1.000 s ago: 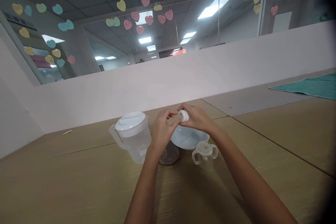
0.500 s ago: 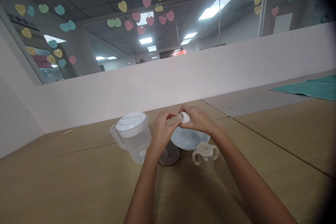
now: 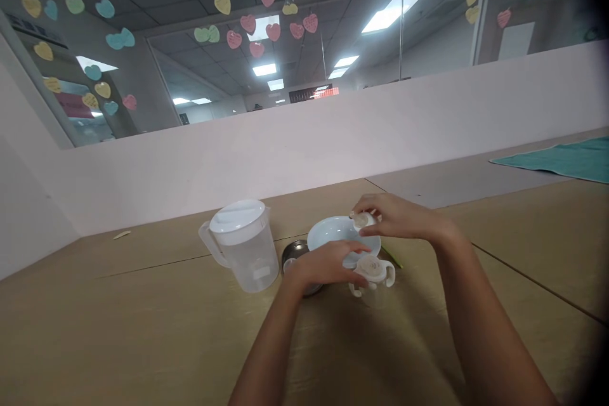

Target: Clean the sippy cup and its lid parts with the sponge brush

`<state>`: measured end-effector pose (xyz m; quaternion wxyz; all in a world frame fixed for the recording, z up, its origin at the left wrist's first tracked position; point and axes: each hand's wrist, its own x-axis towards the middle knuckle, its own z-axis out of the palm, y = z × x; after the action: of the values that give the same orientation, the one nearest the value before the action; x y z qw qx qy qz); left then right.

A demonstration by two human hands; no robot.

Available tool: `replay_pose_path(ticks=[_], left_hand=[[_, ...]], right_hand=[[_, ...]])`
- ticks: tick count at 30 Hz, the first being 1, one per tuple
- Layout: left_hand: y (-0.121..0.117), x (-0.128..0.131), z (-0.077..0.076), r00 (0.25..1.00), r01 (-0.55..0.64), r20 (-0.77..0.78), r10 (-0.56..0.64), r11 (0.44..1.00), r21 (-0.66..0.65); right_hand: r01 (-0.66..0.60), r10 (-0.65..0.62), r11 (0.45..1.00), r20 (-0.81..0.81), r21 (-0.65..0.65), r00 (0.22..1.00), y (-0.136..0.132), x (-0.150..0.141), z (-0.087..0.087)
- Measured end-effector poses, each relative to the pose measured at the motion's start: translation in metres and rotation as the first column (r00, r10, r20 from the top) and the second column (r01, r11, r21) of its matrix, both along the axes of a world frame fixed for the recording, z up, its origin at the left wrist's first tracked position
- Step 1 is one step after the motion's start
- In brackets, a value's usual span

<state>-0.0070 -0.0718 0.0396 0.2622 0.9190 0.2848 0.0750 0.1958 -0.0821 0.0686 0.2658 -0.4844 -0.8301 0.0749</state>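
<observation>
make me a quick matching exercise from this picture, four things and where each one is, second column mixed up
1. pitcher
2. teal cloth
3. small white cap
4. two-handled cup

A. held in the right hand
B. farthest left of the vessels
C. close by the left hand
D. at the picture's right edge

Pairs: 1-B; 2-D; 3-A; 4-C

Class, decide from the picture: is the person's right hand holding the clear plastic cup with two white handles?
No, the right hand holds a small round white object, and the cup stands on the brown table.
</observation>
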Motion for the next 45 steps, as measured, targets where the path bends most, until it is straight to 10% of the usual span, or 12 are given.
replay_pose_path(ticks=[9, 30, 45], left_hand=[[0.017, 0.028, -0.035, 0.994, -0.010, 0.107, 0.007, 1.000, 0.022], [0.030, -0.004, -0.025, 0.992, -0.115, -0.057, 0.110, 0.989, -0.092], [0.032, -0.005, -0.029, 0.998, -0.058, -0.021, 0.056, 0.994, -0.091]], right_hand=[[0.065, -0.063, 0.989, 0.022, -0.135, 0.998, -0.011, -0.001, 0.000], [0.156, -0.059, 0.926, 0.278, -0.343, 0.959, -0.002, -0.063, -0.008], [0.065, -0.029, 0.915, 0.094, -0.398, 0.995, 0.003, -0.053, -0.012]])
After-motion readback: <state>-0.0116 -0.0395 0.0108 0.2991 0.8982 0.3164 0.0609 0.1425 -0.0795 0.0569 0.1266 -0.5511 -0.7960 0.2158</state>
